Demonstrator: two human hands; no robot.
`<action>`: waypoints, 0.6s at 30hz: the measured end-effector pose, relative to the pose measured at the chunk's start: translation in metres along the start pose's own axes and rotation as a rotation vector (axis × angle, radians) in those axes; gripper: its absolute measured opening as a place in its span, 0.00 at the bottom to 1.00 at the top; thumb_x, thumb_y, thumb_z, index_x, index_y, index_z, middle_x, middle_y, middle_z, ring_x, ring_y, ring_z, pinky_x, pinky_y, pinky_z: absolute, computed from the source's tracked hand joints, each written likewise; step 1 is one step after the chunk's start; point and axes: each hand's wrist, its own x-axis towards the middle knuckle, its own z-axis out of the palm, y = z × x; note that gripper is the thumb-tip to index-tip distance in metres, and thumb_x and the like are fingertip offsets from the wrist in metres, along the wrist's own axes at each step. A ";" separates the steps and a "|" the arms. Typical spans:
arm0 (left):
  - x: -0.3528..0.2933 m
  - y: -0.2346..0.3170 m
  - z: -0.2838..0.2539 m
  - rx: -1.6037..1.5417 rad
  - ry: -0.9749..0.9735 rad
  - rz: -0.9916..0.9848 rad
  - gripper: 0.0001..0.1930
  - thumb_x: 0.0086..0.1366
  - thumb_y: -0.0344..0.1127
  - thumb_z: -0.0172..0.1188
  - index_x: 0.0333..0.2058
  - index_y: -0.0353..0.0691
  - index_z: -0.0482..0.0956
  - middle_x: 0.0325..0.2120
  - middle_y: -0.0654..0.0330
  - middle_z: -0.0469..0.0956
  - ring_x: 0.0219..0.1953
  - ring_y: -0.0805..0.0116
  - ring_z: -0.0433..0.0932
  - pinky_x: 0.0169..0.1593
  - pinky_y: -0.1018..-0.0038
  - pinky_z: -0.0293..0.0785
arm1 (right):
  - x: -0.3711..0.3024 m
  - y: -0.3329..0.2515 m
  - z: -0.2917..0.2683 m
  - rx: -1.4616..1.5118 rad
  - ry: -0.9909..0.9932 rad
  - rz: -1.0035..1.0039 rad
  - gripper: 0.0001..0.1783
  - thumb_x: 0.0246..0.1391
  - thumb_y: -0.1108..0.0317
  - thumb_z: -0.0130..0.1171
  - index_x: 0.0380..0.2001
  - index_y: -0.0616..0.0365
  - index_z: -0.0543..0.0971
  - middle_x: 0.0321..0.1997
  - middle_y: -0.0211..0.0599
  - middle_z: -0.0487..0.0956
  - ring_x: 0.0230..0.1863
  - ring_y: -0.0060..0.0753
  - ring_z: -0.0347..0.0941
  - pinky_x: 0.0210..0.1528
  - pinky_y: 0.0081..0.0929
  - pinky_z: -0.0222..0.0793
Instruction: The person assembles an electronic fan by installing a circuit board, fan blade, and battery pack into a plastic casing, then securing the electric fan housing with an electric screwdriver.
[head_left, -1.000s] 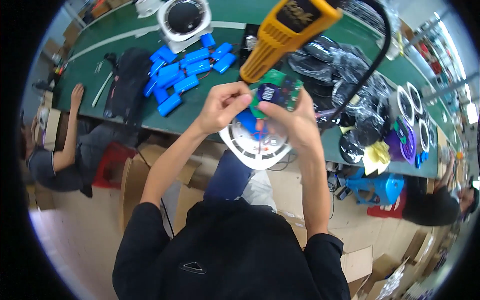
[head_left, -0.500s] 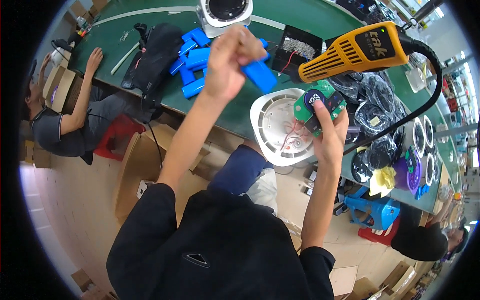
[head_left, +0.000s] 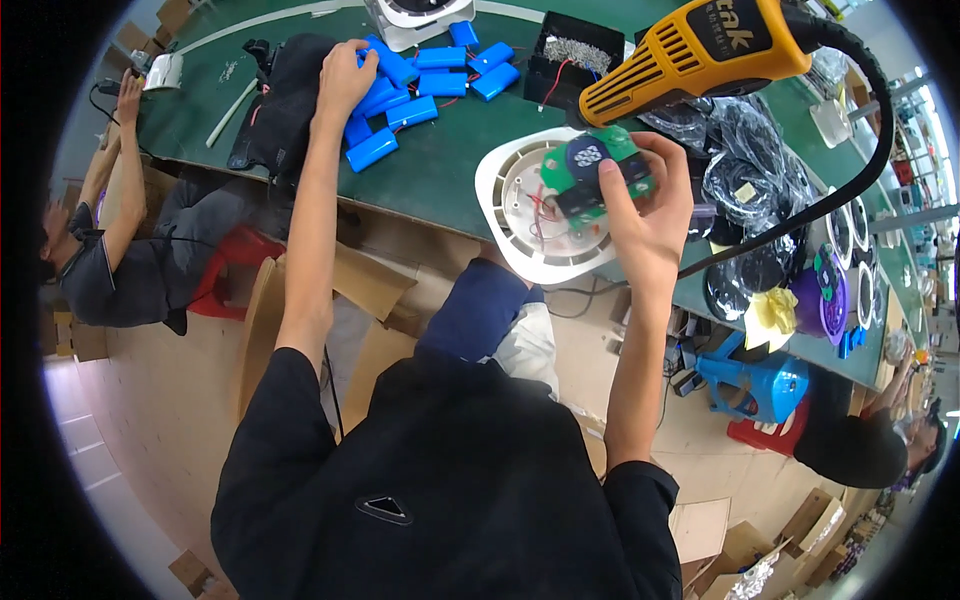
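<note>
At the left end of a loose pile of blue battery packs (head_left: 412, 112), my left hand (head_left: 343, 82) has its fingers curled over a blue battery pack, which they mostly hide. My right hand (head_left: 655, 205) holds a green round circuit board (head_left: 632, 152) by its edge, thumb on the face near a dark disc with pale dots. Directly under the board lies a white round-cornered housing (head_left: 497, 215), open side up, with thin red wires (head_left: 538, 212) inside. Whether those wires join the board is hard to make out.
A yellow-and-black electric screwdriver (head_left: 665, 60) hangs above the housing on a black cable. Behind stands a black box of screws (head_left: 572, 52). A black bag (head_left: 290, 105) lies left, plastic-wrapped parts (head_left: 745, 185) right. A blue stool (head_left: 755, 385) is below; co-workers sit at both sides.
My left hand has swung left from beside the screw box to the far end of the battery pile. The circuit board in my right hand has shifted left over the housing.
</note>
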 end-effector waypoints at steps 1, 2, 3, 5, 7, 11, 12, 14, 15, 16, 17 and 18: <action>-0.005 0.001 0.000 -0.003 -0.008 -0.002 0.17 0.65 0.40 0.58 0.46 0.33 0.82 0.43 0.45 0.82 0.45 0.47 0.81 0.51 0.58 0.76 | 0.000 0.005 -0.003 -0.005 0.002 0.007 0.21 0.54 0.75 0.65 0.51 0.63 0.72 0.44 0.40 0.79 0.46 0.28 0.76 0.46 0.25 0.73; -0.012 0.000 -0.002 0.094 0.073 0.095 0.18 0.66 0.40 0.58 0.49 0.34 0.80 0.46 0.45 0.79 0.49 0.46 0.78 0.54 0.57 0.74 | 0.002 0.013 -0.005 -0.263 0.018 -0.182 0.19 0.52 0.74 0.66 0.47 0.63 0.75 0.44 0.42 0.79 0.46 0.34 0.76 0.48 0.29 0.72; -0.020 0.006 -0.011 0.191 0.156 0.191 0.19 0.66 0.40 0.58 0.52 0.35 0.79 0.50 0.44 0.77 0.53 0.45 0.75 0.56 0.57 0.73 | 0.003 0.017 -0.006 -0.521 0.031 -0.373 0.17 0.50 0.74 0.67 0.43 0.64 0.77 0.43 0.43 0.80 0.46 0.41 0.76 0.50 0.34 0.71; -0.041 0.066 -0.035 0.032 0.211 0.264 0.19 0.66 0.37 0.59 0.54 0.37 0.77 0.52 0.46 0.75 0.55 0.44 0.73 0.60 0.58 0.69 | 0.003 0.014 -0.005 -0.614 0.043 -0.395 0.14 0.48 0.74 0.67 0.40 0.63 0.79 0.43 0.44 0.80 0.47 0.51 0.74 0.52 0.39 0.69; -0.062 0.116 -0.057 -0.155 0.136 0.363 0.18 0.65 0.35 0.60 0.52 0.37 0.77 0.51 0.48 0.76 0.55 0.46 0.73 0.60 0.59 0.69 | 0.002 0.020 -0.004 -0.484 -0.003 -0.409 0.13 0.50 0.73 0.66 0.40 0.62 0.79 0.42 0.45 0.79 0.46 0.49 0.74 0.51 0.38 0.70; -0.108 0.186 -0.088 -0.526 -0.337 0.745 0.19 0.62 0.36 0.63 0.51 0.41 0.80 0.55 0.52 0.76 0.60 0.51 0.73 0.62 0.59 0.68 | -0.013 0.020 -0.008 -0.273 0.160 -0.248 0.12 0.54 0.75 0.62 0.42 0.64 0.79 0.44 0.43 0.80 0.50 0.40 0.76 0.54 0.34 0.70; -0.115 0.192 -0.088 -0.560 -0.435 0.813 0.20 0.61 0.37 0.63 0.53 0.42 0.80 0.57 0.52 0.75 0.61 0.50 0.71 0.64 0.57 0.67 | -0.021 0.020 -0.010 -0.159 0.156 -0.178 0.13 0.57 0.75 0.60 0.46 0.63 0.78 0.49 0.41 0.79 0.55 0.36 0.74 0.58 0.33 0.70; -0.125 0.193 -0.080 -0.599 -0.542 0.879 0.22 0.61 0.38 0.63 0.54 0.44 0.79 0.58 0.53 0.75 0.63 0.50 0.70 0.65 0.55 0.66 | -0.037 0.027 -0.013 -0.147 0.154 -0.200 0.14 0.58 0.75 0.59 0.48 0.63 0.77 0.51 0.41 0.78 0.56 0.36 0.74 0.58 0.34 0.70; -0.132 0.191 -0.075 -0.565 -0.553 0.864 0.23 0.60 0.39 0.63 0.55 0.45 0.79 0.59 0.54 0.74 0.64 0.50 0.69 0.66 0.54 0.66 | -0.045 0.032 -0.014 -0.131 0.153 -0.224 0.15 0.59 0.75 0.59 0.50 0.63 0.76 0.53 0.42 0.77 0.58 0.37 0.73 0.59 0.35 0.70; -0.136 0.190 -0.072 -0.531 -0.564 0.850 0.24 0.60 0.39 0.63 0.56 0.46 0.79 0.61 0.54 0.73 0.66 0.50 0.68 0.67 0.53 0.65 | -0.050 0.035 -0.016 -0.087 0.128 -0.165 0.17 0.59 0.75 0.58 0.52 0.62 0.75 0.57 0.43 0.75 0.59 0.39 0.72 0.58 0.37 0.71; -0.136 0.189 -0.070 -0.519 -0.550 0.855 0.24 0.59 0.39 0.63 0.55 0.46 0.80 0.61 0.55 0.73 0.66 0.51 0.67 0.67 0.54 0.65 | -0.052 0.036 -0.019 -0.090 0.135 -0.154 0.17 0.59 0.75 0.58 0.52 0.62 0.75 0.57 0.43 0.75 0.59 0.39 0.72 0.58 0.37 0.71; -0.136 0.188 -0.067 -0.507 -0.530 0.861 0.23 0.59 0.37 0.62 0.55 0.45 0.80 0.61 0.55 0.73 0.66 0.51 0.68 0.67 0.54 0.65 | -0.051 0.033 -0.019 -0.138 0.109 -0.157 0.17 0.59 0.76 0.57 0.52 0.62 0.75 0.57 0.43 0.75 0.59 0.39 0.72 0.58 0.36 0.71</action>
